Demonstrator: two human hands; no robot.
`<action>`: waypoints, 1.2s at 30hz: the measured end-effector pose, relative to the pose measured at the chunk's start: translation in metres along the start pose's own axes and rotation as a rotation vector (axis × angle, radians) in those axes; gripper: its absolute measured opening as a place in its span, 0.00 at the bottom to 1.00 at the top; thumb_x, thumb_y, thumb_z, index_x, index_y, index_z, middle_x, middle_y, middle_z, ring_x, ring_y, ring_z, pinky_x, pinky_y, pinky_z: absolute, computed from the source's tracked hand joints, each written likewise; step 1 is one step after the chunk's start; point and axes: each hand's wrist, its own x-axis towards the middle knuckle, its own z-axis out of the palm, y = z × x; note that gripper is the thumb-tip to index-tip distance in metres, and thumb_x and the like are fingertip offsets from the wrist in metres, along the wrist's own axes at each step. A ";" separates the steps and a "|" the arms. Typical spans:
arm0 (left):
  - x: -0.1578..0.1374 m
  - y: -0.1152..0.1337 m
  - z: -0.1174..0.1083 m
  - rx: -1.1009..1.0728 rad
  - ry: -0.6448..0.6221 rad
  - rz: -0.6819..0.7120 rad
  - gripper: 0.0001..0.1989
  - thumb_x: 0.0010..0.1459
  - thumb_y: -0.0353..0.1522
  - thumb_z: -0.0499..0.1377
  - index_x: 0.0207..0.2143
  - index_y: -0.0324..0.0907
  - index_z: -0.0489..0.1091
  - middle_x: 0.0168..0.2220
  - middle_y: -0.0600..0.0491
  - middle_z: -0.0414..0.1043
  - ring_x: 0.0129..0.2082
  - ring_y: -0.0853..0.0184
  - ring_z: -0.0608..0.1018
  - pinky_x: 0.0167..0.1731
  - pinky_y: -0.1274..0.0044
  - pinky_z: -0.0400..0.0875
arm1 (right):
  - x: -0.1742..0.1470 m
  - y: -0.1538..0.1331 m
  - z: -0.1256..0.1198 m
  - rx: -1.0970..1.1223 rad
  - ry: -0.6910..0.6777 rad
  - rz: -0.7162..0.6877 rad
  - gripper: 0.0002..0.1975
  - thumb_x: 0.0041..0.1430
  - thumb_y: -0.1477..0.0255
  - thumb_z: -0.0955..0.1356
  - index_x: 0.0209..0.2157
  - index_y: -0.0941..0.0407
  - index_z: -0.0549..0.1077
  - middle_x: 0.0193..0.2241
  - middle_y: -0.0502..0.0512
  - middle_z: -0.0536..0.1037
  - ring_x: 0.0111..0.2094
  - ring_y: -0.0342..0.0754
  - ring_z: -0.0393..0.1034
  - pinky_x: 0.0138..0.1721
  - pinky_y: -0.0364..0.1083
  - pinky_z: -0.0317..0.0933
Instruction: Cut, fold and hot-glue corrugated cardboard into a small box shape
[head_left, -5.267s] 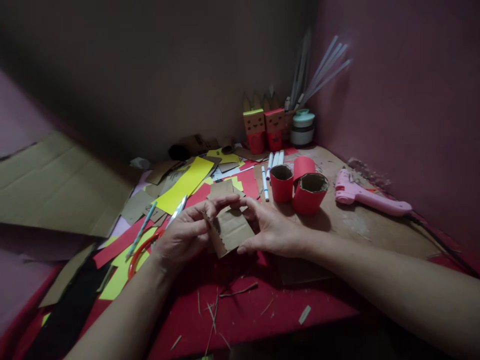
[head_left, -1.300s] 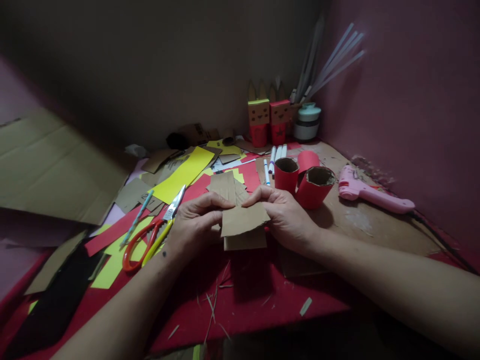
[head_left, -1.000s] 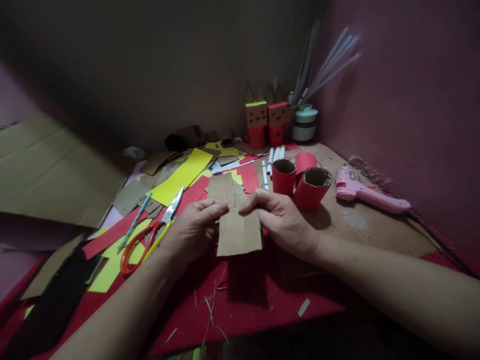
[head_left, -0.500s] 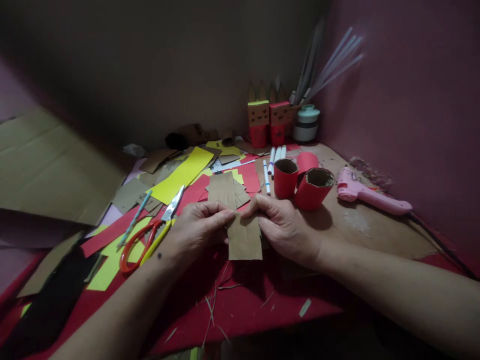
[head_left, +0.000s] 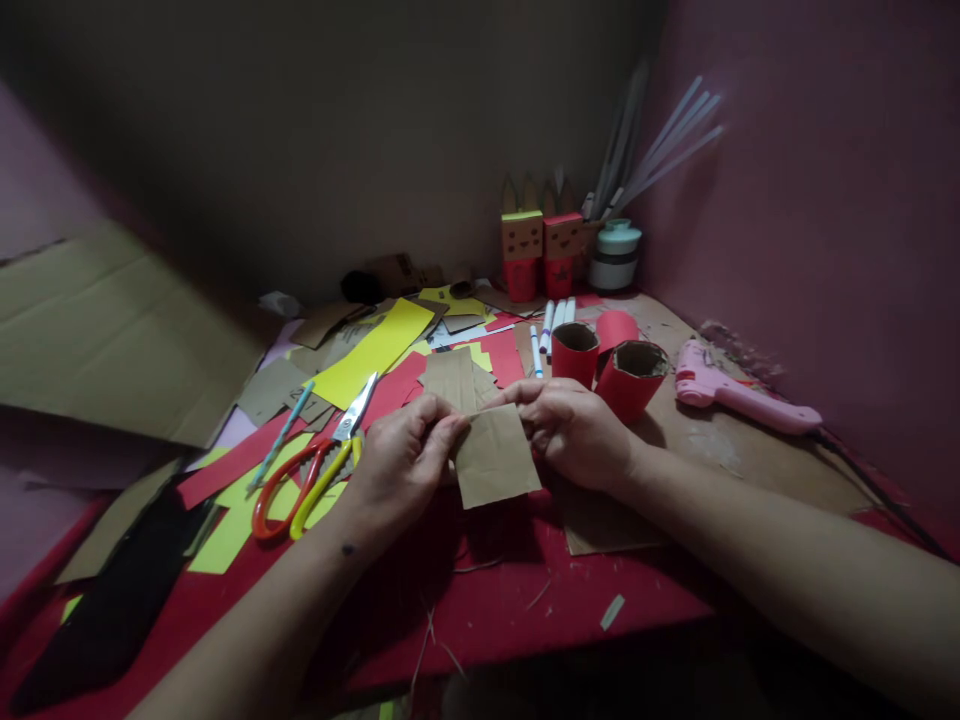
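Between my hands is a small brown piece of cardboard, its near part hanging down toward the table's front edge. My left hand pinches its upper left corner between thumb and fingers. At the upper right, my right hand is closed on the same piece, its fingertips along the top edge. Behind it lies another cardboard strip, partly hidden by the held piece. Scissors with one red and one yellow handle rest left of my left hand. Red paper-covered tubes stand beyond my right hand.
A pink glue gun lies at the right by the wall. Several markers are behind the tubes. Two decorated figures and a lidded jar stand at the back. Yellow paper and scraps cover the left. Large cardboard leans there.
The cardboard in my hands has turned slightly, its lower edge now slanting up to the right. My right hand's fingers have stretched along its top edge. The view has shifted a little.
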 end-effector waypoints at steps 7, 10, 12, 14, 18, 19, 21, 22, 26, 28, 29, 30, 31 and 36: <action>-0.004 -0.005 0.004 0.060 -0.037 0.163 0.11 0.58 0.34 0.57 0.22 0.44 0.67 0.18 0.56 0.64 0.20 0.70 0.65 0.23 0.79 0.57 | 0.000 0.006 0.004 -0.029 0.025 0.144 0.14 0.45 0.64 0.75 0.21 0.58 0.71 0.20 0.51 0.71 0.22 0.43 0.64 0.30 0.46 0.60; -0.005 -0.007 0.004 0.178 -0.028 0.265 0.12 0.59 0.34 0.54 0.23 0.43 0.66 0.18 0.56 0.65 0.19 0.71 0.65 0.23 0.79 0.57 | -0.001 0.007 0.002 -0.090 -0.013 0.133 0.16 0.44 0.61 0.75 0.21 0.58 0.72 0.19 0.49 0.70 0.22 0.43 0.64 0.29 0.45 0.59; -0.005 -0.009 0.004 0.250 -0.029 0.316 0.12 0.61 0.34 0.52 0.23 0.43 0.65 0.18 0.57 0.64 0.18 0.71 0.65 0.23 0.79 0.58 | -0.001 0.006 0.001 -0.136 -0.026 0.118 0.17 0.44 0.60 0.75 0.20 0.58 0.71 0.18 0.48 0.69 0.21 0.42 0.63 0.29 0.45 0.58; -0.005 -0.010 0.004 0.296 -0.034 0.358 0.12 0.62 0.33 0.51 0.24 0.43 0.64 0.19 0.57 0.65 0.18 0.72 0.66 0.22 0.80 0.58 | 0.000 0.004 0.000 -0.190 -0.020 0.104 0.17 0.44 0.60 0.74 0.21 0.58 0.71 0.19 0.48 0.70 0.22 0.41 0.62 0.29 0.44 0.58; -0.005 -0.010 0.005 0.313 -0.035 0.384 0.11 0.62 0.32 0.51 0.25 0.41 0.64 0.20 0.57 0.66 0.19 0.72 0.68 0.21 0.81 0.60 | -0.001 0.001 0.001 -0.352 0.017 0.048 0.14 0.47 0.62 0.72 0.23 0.59 0.73 0.22 0.50 0.72 0.25 0.42 0.64 0.30 0.44 0.58; -0.005 -0.009 0.006 0.301 -0.034 0.373 0.12 0.61 0.32 0.51 0.25 0.42 0.64 0.20 0.57 0.65 0.19 0.72 0.68 0.21 0.81 0.60 | -0.001 0.000 0.002 -0.403 0.029 0.028 0.13 0.48 0.62 0.71 0.24 0.59 0.73 0.22 0.50 0.72 0.25 0.43 0.64 0.29 0.44 0.58; -0.005 -0.008 0.007 0.261 -0.040 0.330 0.12 0.61 0.33 0.51 0.24 0.42 0.64 0.20 0.57 0.65 0.19 0.73 0.67 0.21 0.81 0.60 | -0.001 0.000 0.003 -0.506 0.049 -0.021 0.12 0.50 0.63 0.70 0.25 0.59 0.73 0.22 0.50 0.71 0.25 0.43 0.64 0.28 0.44 0.58; -0.005 -0.007 0.007 0.235 -0.046 0.297 0.12 0.61 0.33 0.51 0.24 0.42 0.64 0.20 0.57 0.65 0.19 0.73 0.67 0.21 0.81 0.60 | -0.002 0.001 0.003 -0.550 0.056 -0.054 0.12 0.51 0.63 0.69 0.25 0.59 0.73 0.22 0.50 0.71 0.25 0.43 0.63 0.28 0.44 0.57; -0.004 -0.001 0.006 0.058 -0.097 0.079 0.13 0.59 0.37 0.53 0.24 0.41 0.65 0.20 0.57 0.64 0.20 0.72 0.67 0.20 0.81 0.60 | -0.003 0.004 0.004 -0.664 0.083 -0.196 0.12 0.53 0.64 0.67 0.25 0.59 0.71 0.21 0.49 0.68 0.25 0.42 0.61 0.27 0.43 0.56; -0.003 0.003 0.005 -0.107 -0.188 -0.067 0.14 0.58 0.40 0.55 0.25 0.41 0.66 0.20 0.58 0.64 0.19 0.72 0.66 0.20 0.81 0.61 | -0.004 0.004 0.004 -0.677 0.095 -0.236 0.12 0.54 0.64 0.66 0.25 0.59 0.71 0.21 0.50 0.68 0.25 0.43 0.61 0.26 0.43 0.56; -0.003 0.004 0.004 -0.188 -0.244 -0.122 0.14 0.58 0.41 0.56 0.25 0.40 0.66 0.20 0.58 0.64 0.19 0.73 0.66 0.19 0.81 0.62 | -0.004 0.004 0.004 -0.676 0.099 -0.247 0.12 0.55 0.65 0.66 0.25 0.59 0.71 0.21 0.50 0.69 0.26 0.43 0.62 0.27 0.44 0.56; -0.002 0.005 0.003 -0.255 -0.288 -0.155 0.14 0.57 0.41 0.57 0.25 0.40 0.66 0.20 0.58 0.64 0.19 0.73 0.66 0.19 0.82 0.62 | -0.004 0.004 0.004 -0.670 0.102 -0.253 0.12 0.55 0.65 0.66 0.25 0.59 0.71 0.22 0.50 0.69 0.26 0.43 0.62 0.27 0.44 0.56; -0.001 0.006 0.003 -0.303 -0.311 -0.169 0.14 0.56 0.40 0.58 0.25 0.39 0.67 0.19 0.59 0.64 0.19 0.74 0.65 0.19 0.82 0.61 | -0.004 0.004 0.004 -0.664 0.102 -0.248 0.12 0.55 0.65 0.66 0.25 0.58 0.71 0.22 0.50 0.69 0.26 0.44 0.63 0.27 0.44 0.56; 0.002 0.003 0.002 -0.335 -0.186 -0.162 0.12 0.53 0.38 0.60 0.25 0.39 0.66 0.21 0.59 0.64 0.20 0.76 0.65 0.20 0.85 0.60 | 0.000 0.004 0.002 -0.345 0.049 -0.059 0.13 0.51 0.62 0.71 0.24 0.57 0.72 0.22 0.50 0.71 0.24 0.43 0.64 0.26 0.43 0.57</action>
